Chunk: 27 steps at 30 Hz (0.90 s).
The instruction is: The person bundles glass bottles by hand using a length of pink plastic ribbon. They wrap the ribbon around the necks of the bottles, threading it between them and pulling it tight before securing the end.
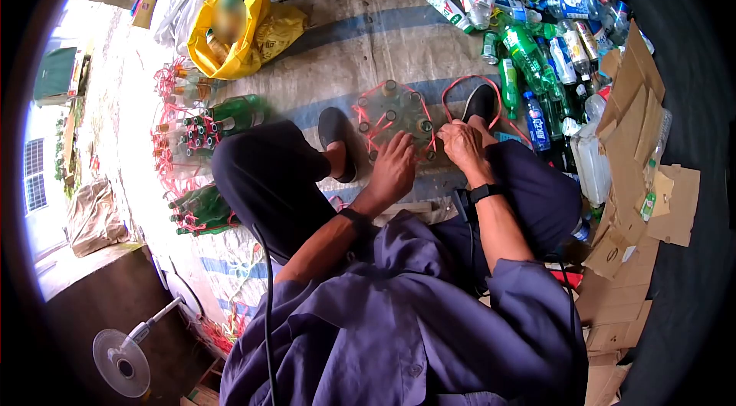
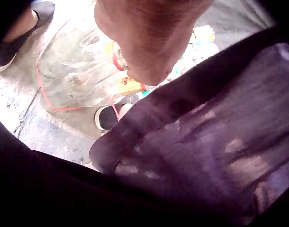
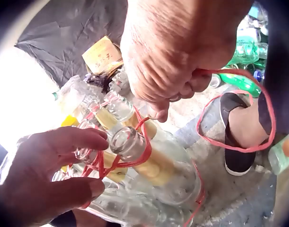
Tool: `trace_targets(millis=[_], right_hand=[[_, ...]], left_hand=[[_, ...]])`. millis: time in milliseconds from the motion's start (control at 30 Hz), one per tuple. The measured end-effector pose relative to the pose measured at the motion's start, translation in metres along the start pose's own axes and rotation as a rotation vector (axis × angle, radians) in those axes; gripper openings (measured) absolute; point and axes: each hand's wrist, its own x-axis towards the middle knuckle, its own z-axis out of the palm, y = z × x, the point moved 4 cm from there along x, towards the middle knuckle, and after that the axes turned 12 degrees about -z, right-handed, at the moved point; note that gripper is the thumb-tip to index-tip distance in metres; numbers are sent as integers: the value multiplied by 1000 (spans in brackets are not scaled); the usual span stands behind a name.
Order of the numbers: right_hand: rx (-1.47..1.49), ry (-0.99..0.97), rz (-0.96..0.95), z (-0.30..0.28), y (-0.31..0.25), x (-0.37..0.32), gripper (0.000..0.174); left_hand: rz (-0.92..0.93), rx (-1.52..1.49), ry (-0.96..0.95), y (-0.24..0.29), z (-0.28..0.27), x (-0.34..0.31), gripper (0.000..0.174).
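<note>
A bundle of clear glass bottles stands upright between the feet, with red plastic twine looped round its necks and sides. My right hand grips the twine just above one bottle mouth, fingers curled; a loose loop of it trails over to the right foot. Across the bundle, my left hand has its thumb and forefinger spread, fingertips at the bottle necks and the crossed strands of twine. From the head view, the left hand reaches over the near bottles, beside the right hand. In the left wrist view the fingers are mostly hidden.
Tied bundles of bottles stand on the left. A yellow bag with items inside sits beyond them. Loose plastic bottles and cans pile up at the back right, beside cardboard. A fan is at the lower left.
</note>
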Motion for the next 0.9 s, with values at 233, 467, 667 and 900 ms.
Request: trace_targets(millis=[233,467,667,900], right_hand=[[305,-38,246,68,44,-12,21],[778,-142,710,78,55,-10,20],[751,-282,765,80,54,-4,20],[764,-279,708,106,70,-14,23]], left_hand=[[57,54,-23,8,-9,17,38],[28,20,-190,-2,17,34,34],[-12,18,-226,-1,16,39,28],[72,69,-148,-1,15,44,19]])
